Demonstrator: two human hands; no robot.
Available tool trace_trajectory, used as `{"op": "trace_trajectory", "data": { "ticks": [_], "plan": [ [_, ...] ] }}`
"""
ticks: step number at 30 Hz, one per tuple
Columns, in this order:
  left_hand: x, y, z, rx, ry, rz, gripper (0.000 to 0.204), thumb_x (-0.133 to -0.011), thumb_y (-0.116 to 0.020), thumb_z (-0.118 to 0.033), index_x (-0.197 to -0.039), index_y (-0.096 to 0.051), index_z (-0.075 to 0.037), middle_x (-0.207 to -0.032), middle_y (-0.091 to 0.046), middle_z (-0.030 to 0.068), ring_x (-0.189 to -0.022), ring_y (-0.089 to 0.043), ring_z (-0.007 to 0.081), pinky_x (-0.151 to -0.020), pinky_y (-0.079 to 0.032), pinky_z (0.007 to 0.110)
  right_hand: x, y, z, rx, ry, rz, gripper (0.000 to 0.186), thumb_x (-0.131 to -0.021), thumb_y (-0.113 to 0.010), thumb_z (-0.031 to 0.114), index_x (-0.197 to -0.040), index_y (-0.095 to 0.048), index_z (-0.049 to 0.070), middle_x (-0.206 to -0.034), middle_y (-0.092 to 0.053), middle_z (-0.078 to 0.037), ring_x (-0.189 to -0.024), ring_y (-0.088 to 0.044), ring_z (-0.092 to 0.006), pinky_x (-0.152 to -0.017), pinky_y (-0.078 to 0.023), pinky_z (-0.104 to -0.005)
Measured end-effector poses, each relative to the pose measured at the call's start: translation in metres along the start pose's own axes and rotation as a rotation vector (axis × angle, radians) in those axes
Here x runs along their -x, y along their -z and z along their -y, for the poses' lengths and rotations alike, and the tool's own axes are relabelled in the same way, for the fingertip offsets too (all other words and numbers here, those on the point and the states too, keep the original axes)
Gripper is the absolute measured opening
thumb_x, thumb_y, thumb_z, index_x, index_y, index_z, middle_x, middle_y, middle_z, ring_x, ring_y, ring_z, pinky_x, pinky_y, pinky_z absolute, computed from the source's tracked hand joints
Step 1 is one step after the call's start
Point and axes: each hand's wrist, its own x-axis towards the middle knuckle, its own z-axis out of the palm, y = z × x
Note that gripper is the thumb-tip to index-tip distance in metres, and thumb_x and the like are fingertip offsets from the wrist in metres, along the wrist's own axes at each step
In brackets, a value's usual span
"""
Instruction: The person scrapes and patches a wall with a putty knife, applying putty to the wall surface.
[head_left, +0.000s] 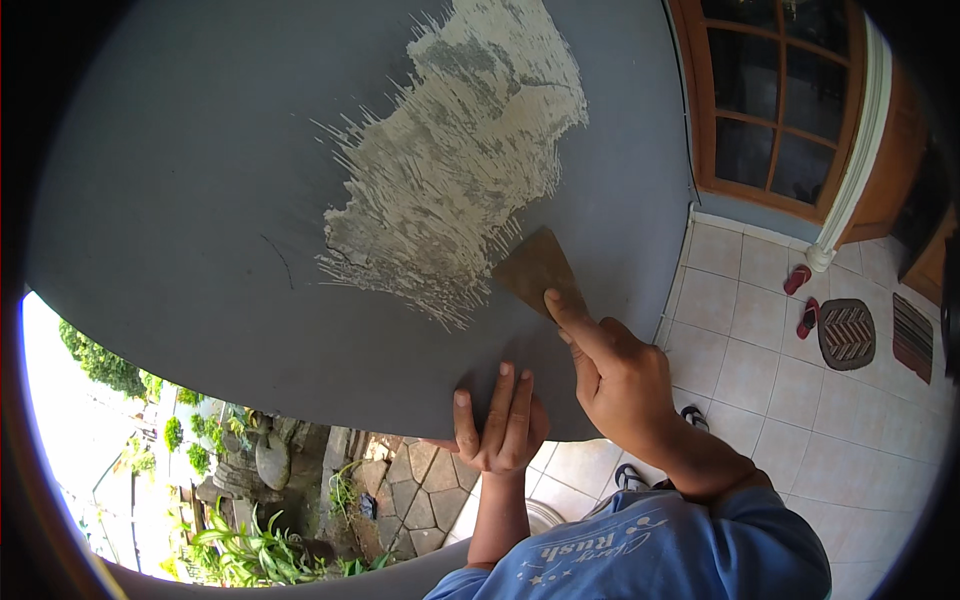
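Observation:
In my right hand (625, 375) is a putty knife (540, 268) with a wide, brownish blade. The forefinger lies stretched along the blade, and the other fingers wrap round a handle they hide. Its blade edge meets the lower right border of a scraped patch (450, 170) on the grey wall (230, 130). Pale, streaky plaster shows in that patch, with jagged edges where the paint is off. My left hand (497, 425) rests its outstretched fingers on the wall near its lower edge, below the patch, holding nothing.
A wooden-framed window (775, 100) stands at the upper right. Red slippers (803, 300) and a dark doormat (847, 334) lie on the pale tiled floor (765, 375). At the lower left are garden plants (250, 545), rocks (272, 460) and stone paving (415, 490).

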Motion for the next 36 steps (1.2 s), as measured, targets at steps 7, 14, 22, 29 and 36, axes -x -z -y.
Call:
{"op": "trace_trajectory", "data": {
  "ticks": [7, 14, 22, 29, 36],
  "plan": [
    [-0.004, 0.002, 0.001, -0.013, -0.016, -0.006, 0.019, -0.075, -0.066, -0.010, -0.087, -0.075, -0.022, -0.108, -0.071, -0.0067, -0.137, -0.035, 0.0321, -0.116, -0.009, 0.055, -0.021, 0.005, -0.003, -0.045, 0.035, -0.060, 0.051, -0.084, -0.063, 0.008, -0.133, -0.053, 0.019, -0.061, -0.053, -0.009, -0.044, -0.057, -0.0240, -0.040, -0.048, -0.0358],
    [-0.005, 0.000, -0.006, 0.015, -0.019, -0.029, 0.019, -0.074, -0.068, -0.011, -0.088, -0.075, -0.022, -0.108, -0.071, -0.0069, -0.135, -0.038, 0.0320, -0.116, -0.017, 0.052, -0.032, -0.003, -0.004, 0.089, 0.008, -0.106, 0.054, -0.083, -0.064, 0.009, -0.135, -0.053, 0.021, -0.059, -0.050, -0.008, -0.043, -0.057, -0.0231, -0.040, -0.048, -0.0355],
    [-0.001, 0.001, -0.002, 0.043, -0.032, 0.001, 0.021, -0.074, -0.068, -0.012, -0.090, -0.075, -0.023, -0.108, -0.071, -0.0081, -0.134, -0.038, 0.0313, -0.116, -0.017, 0.051, -0.017, 0.002, 0.006, 0.038, -0.027, 0.022, 0.051, -0.087, -0.062, 0.011, -0.136, -0.050, 0.018, -0.060, -0.053, -0.009, -0.044, -0.057, -0.0256, -0.041, -0.048, -0.0367],
    [0.002, 0.004, 0.003, 0.033, -0.038, 0.001, 0.020, -0.075, -0.067, -0.013, -0.090, -0.075, -0.024, -0.108, -0.071, -0.0090, -0.134, -0.039, 0.0289, -0.116, -0.007, 0.057, -0.007, 0.012, 0.014, 0.007, -0.005, 0.070, 0.047, -0.089, -0.061, 0.013, -0.135, -0.050, 0.016, -0.060, -0.056, -0.010, -0.044, -0.058, -0.0260, -0.040, -0.047, -0.0366],
    [-0.001, 0.000, -0.004, 0.028, 0.032, -0.008, 0.020, -0.077, -0.068, -0.019, -0.092, -0.073, -0.031, -0.105, -0.070, -0.0150, -0.133, -0.040, 0.0184, -0.116, -0.002, 0.060, -0.026, 0.020, 0.011, 0.020, -0.012, 0.041, 0.045, -0.091, -0.060, 0.015, -0.135, -0.051, 0.015, -0.060, -0.057, -0.012, -0.046, -0.061, -0.0270, -0.040, -0.047, -0.0372]
  ]
}}
